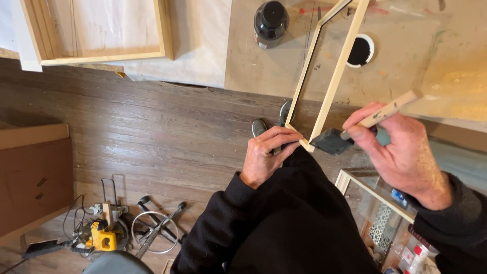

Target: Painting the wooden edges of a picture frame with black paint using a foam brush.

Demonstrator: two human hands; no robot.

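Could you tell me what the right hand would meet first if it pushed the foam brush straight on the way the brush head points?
Most likely the near corner of the light wooden frame, held by the left hand. The right hand aims the foam brush leftward, almost touching it; exact depth is unclear.

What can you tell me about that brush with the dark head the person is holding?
The foam brush with a dark grey wedge head and pale wooden handle is held in the right hand, whose fingers pinch the handle low down. The handle tilts up to the right. The head looks dark with stain and presses against the near corner of the pale wooden frame, which the left hand steadies.
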